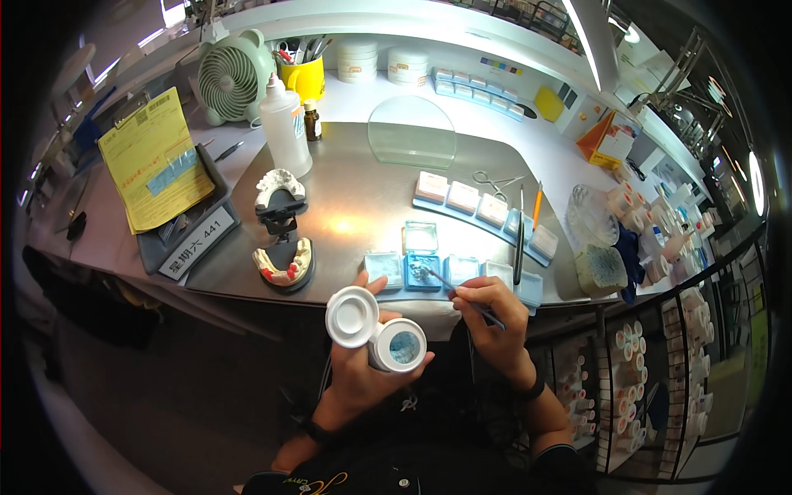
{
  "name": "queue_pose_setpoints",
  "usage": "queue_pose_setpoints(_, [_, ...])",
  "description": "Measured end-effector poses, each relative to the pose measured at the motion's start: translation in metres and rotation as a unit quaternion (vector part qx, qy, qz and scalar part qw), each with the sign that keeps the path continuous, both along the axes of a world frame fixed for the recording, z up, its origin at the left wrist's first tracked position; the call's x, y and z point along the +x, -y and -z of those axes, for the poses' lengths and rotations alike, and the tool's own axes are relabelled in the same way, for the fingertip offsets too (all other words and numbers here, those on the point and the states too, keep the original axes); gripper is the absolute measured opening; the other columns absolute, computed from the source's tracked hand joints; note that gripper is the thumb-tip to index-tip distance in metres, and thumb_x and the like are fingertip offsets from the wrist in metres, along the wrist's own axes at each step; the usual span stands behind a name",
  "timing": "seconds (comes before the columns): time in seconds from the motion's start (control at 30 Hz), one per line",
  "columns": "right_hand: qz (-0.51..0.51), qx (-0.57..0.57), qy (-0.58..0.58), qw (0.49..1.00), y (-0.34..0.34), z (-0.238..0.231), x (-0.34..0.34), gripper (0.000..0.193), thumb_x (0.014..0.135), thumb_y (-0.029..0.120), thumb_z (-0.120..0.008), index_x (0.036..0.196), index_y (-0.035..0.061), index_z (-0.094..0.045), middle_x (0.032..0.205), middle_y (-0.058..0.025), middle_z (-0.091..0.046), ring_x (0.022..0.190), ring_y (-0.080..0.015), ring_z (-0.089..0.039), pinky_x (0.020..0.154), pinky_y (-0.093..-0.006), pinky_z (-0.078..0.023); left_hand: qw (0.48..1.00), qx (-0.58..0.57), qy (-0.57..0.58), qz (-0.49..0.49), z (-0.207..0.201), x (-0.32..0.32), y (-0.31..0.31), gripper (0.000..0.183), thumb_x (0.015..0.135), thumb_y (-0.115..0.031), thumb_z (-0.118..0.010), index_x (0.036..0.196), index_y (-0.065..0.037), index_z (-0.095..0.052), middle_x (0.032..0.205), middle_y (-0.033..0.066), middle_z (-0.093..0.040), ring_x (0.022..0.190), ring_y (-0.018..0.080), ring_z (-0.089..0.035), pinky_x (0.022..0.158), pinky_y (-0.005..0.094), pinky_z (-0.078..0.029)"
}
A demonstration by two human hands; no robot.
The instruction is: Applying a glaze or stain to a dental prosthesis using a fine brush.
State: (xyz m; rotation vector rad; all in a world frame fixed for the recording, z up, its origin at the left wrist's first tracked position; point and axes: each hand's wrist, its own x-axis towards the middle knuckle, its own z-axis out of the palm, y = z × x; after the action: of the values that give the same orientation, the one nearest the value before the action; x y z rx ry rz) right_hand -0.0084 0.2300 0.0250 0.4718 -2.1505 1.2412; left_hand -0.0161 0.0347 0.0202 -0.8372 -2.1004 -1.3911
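Observation:
My left hand (355, 381) is closed around a small white jar (377, 351), tilted toward me with pale blue powder (403, 347) inside. Its round white lid (352, 318) hangs flipped back beside the mouth. A slim, dark-handled tool (446, 285) is pinched in my right hand (501, 313); whether it is a brush or a spatula I cannot tell. The tool's tip reaches into an uncovered blue box (409, 284) holding bluish material, its clear lid (421, 237) raised. Closed boxes (383, 267) flank it in a row at the bench's front edge.
A hinged dental model (285, 266) stands left on the metal worktop (346, 186). Behind it are a white squeeze bottle (285, 132) and brown bottle (312, 121). Another row of boxes (492, 210), tweezers (519, 247), scissor-handled forceps (491, 183) and a sponge (601, 268) lie right.

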Motion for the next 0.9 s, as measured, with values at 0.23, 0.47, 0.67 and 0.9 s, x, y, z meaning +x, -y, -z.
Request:
queue_pose_setpoints(0.23, [0.006, -0.111, 0.044, 0.993, 0.001, 0.007, 0.001, 0.010, 0.082, -0.004, -0.065, 0.090, -0.0030, -0.060, 0.085, -0.0113, -0.063, 0.073, -0.0138, -0.064, 0.062, -0.0237, -0.049, 0.996, -0.005, 0.073, 0.041, 0.014, -0.011, -0.003, 0.045, 0.062, -0.023, -0.085, 0.091, -0.001, -0.060, 0.126, 0.0273, -0.048, 0.130, 0.0438, -0.034, 0.103, 0.0504, -0.031])
queue_pose_setpoints(0.47, [-0.032, -0.243, 0.103, 0.964, 0.001, -0.012, 0.010, 0.004, 0.087, -0.001, -0.057, 0.090, -0.0030, -0.055, 0.080, -0.0105, -0.064, 0.069, -0.0126, -0.063, 0.060, -0.0217, -0.049, 0.996, -0.025, 0.071, 0.053, 0.007, -0.006, -0.001, 0.041, 0.064, -0.018, -0.082, 0.093, -0.001, -0.059, 0.131, 0.0296, -0.044, 0.132, 0.0437, -0.029, 0.103, 0.0494, -0.030])
queue_pose_setpoints(0.67, [-0.167, -0.235, 0.239, 0.927, 0.003, -0.059, 0.039, 0.008, 0.088, 0.005, -0.059, 0.087, -0.0015, -0.054, 0.076, -0.0096, -0.064, 0.069, -0.0115, -0.063, 0.059, -0.0210, -0.048, 0.988, 0.091, 0.118, 0.049, 0.015, 0.005, -0.003, 0.047, 0.058, -0.010, -0.080, 0.099, -0.001, -0.059, 0.112, 0.0202, -0.054, 0.115, 0.0345, -0.044, 0.094, 0.0430, -0.038])
queue_pose_setpoints(0.9, [-0.159, -0.104, 0.318, 0.929, 0.010, -0.049, 0.030, 0.013, 0.090, 0.011, -0.058, 0.086, -0.0010, -0.055, 0.074, -0.0063, -0.065, 0.065, -0.0092, -0.062, 0.058, -0.0202, -0.047, 0.997, 0.033, 0.066, -0.006, 0.024, 0.017, -0.005, 0.053, 0.056, -0.010, -0.081, 0.104, -0.005, -0.061, 0.104, 0.0112, -0.056, 0.100, 0.0287, -0.049, 0.086, 0.0374, -0.041])
